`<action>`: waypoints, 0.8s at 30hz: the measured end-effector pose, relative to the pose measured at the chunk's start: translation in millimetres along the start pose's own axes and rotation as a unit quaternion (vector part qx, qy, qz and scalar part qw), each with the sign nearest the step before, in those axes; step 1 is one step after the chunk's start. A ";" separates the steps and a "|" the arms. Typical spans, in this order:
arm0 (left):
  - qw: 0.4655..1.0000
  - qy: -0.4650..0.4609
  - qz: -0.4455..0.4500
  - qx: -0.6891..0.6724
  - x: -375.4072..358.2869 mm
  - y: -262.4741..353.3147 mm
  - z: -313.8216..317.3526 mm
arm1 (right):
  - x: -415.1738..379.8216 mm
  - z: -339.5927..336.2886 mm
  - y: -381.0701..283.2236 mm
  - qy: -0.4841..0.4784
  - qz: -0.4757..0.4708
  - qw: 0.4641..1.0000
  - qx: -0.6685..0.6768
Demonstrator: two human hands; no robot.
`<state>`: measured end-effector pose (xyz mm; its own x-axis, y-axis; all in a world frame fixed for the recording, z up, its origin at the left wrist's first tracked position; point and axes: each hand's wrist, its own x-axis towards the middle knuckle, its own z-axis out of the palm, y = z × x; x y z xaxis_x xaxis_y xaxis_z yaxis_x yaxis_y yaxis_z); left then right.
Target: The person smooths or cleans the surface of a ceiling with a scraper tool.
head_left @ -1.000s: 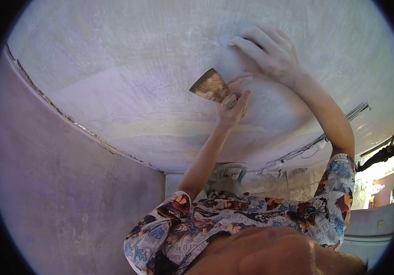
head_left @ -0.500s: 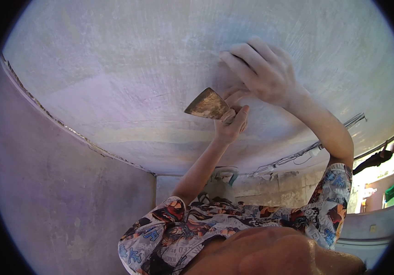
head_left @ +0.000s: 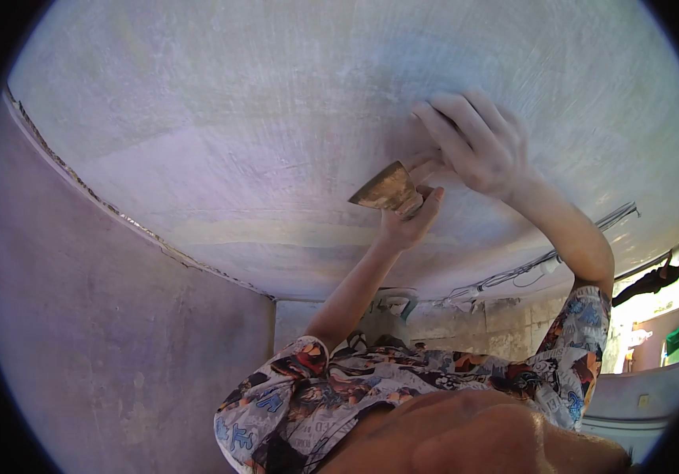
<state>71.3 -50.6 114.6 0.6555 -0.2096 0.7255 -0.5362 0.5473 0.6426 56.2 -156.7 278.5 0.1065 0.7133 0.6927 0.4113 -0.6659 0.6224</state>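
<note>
A putty knife (head_left: 387,187) with a worn, stained blade is in my left hand (head_left: 409,225). The fingers wrap its handle, and its broad edge points up and left. Just above and to the right, my right hand (head_left: 478,146) is raised close against a pale plastered surface (head_left: 260,118) marked with streaks and smears. Its fingers are bent inward and look dusty. What lies under them is hidden, so I cannot tell what they hold. The left fingertips overlap the underside of the right hand in this view.
A bare grey wall (head_left: 118,316) meets the plastered surface along a rough, broken seam (head_left: 130,225) on the left. Loose wires (head_left: 529,265) hang along the right. A person in dark clothes (head_left: 656,278) is far right by a bright opening, above a green object (head_left: 675,340).
Both hands have shifted to the right and slightly down across the plastered surface, with the putty knife still in my left hand. The whole view has also drifted slightly.
</note>
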 end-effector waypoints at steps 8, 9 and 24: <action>0.993 0.019 -0.052 -0.108 5.6 9.7 3.5 | -20.4 -10.5 18.3 -0.014 0.004 0.998 -0.053; 0.992 0.021 -0.051 -0.109 4.8 5.7 3.6 | -10.3 -7.1 16.5 -0.015 0.001 0.999 -0.052; 0.995 0.021 -0.048 -0.085 2.5 6.8 -0.8 | 15.1 -4.4 9.6 -0.040 -0.028 0.999 -0.022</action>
<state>69.7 -46.7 120.5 0.7232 -0.2350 0.6494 -0.3742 0.6570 0.6545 57.8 -153.2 296.5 0.1570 0.7640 0.6258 0.3781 -0.6319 0.6766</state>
